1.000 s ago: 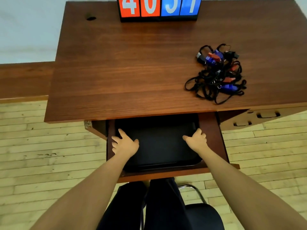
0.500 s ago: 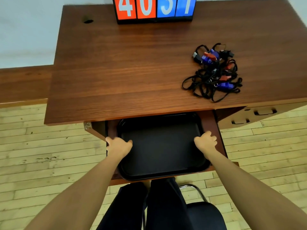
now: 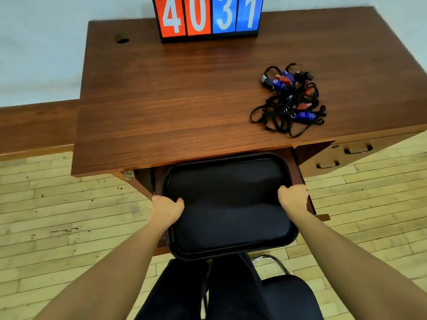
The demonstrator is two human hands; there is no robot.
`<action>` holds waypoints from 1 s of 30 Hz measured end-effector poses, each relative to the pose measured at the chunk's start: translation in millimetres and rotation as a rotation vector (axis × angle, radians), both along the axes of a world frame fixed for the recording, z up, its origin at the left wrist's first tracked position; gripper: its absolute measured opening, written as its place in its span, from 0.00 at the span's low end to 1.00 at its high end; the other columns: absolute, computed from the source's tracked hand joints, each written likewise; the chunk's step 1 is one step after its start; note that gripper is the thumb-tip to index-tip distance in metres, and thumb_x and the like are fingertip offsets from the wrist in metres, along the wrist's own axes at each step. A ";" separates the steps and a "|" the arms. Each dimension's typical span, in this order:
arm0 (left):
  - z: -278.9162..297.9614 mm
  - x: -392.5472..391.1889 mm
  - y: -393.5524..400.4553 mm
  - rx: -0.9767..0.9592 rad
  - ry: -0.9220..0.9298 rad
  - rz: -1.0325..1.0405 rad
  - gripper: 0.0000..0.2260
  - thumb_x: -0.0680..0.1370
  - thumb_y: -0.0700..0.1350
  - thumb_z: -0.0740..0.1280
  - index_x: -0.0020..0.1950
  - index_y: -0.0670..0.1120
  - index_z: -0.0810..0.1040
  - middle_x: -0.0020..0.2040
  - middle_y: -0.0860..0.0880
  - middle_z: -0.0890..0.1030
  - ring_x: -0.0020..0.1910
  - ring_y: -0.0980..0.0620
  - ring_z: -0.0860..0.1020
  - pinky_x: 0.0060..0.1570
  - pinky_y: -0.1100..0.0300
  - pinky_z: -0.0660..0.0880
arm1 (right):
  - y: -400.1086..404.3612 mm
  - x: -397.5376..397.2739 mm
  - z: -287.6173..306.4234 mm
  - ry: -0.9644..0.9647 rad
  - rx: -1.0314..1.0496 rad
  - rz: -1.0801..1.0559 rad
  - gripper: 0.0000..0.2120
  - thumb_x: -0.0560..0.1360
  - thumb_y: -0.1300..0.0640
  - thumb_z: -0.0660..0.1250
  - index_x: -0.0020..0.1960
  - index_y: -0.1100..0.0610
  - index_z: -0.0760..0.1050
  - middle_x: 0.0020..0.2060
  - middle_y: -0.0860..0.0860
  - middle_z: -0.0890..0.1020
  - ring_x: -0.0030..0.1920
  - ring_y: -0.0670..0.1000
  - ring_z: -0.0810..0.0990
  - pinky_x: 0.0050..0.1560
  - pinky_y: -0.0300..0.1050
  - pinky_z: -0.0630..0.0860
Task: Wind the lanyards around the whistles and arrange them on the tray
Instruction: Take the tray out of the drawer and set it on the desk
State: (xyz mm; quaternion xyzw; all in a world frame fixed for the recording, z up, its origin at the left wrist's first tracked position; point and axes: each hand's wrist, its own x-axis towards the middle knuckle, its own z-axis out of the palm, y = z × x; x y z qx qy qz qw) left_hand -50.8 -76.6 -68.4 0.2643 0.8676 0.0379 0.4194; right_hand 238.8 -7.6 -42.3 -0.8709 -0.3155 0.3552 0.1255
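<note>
1. Head view, hands: your left hand (image 3: 166,205) grips the left rim of the black tray (image 3: 227,251), thumb curled over the edge, and your right hand (image 3: 293,197) clamps the right rim the same way. Both hands hold nothing but the tray.

2. Head view, tray: it sits over the open drawer (image 3: 300,181) under the desk (image 3: 184,100), with its near edge jutting past the drawer front above your lap. Its long axis runs left to right between your hands.

3. Head view, task things: whistles (image 3: 283,80) in blue and red lie tangled in their black lanyards (image 3: 277,118) on the right part of the desk, near the front edge. That pile lies up and forward-right of the tray, well apart from both hands; your right hand is the nearer one.

4. Head view, the relation that counts: the bare desk surface lies straight ahead and above the tray, left of the pile, so I judge you must lift the tray clear of the desk's front edge and set it there.

5. Head view, change: half a second ago the tray lay deeper in the drawer; now it has come toward you, and your hands have tightened on its sides.

6. Head view, rest: a scoreboard (image 3: 209,17) reading 4031 stands at the desk's back edge.
</note>
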 end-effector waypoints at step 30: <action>69.0 -72.3 136.1 0.232 0.399 -0.261 0.34 0.80 0.50 0.59 0.73 0.31 0.45 0.71 0.33 0.57 0.66 0.36 0.66 0.56 0.50 0.71 | 152.6 -78.2 41.0 0.275 0.153 0.334 0.23 0.71 0.53 0.65 0.63 0.53 0.61 0.60 0.57 0.72 0.57 0.61 0.73 0.60 0.61 0.71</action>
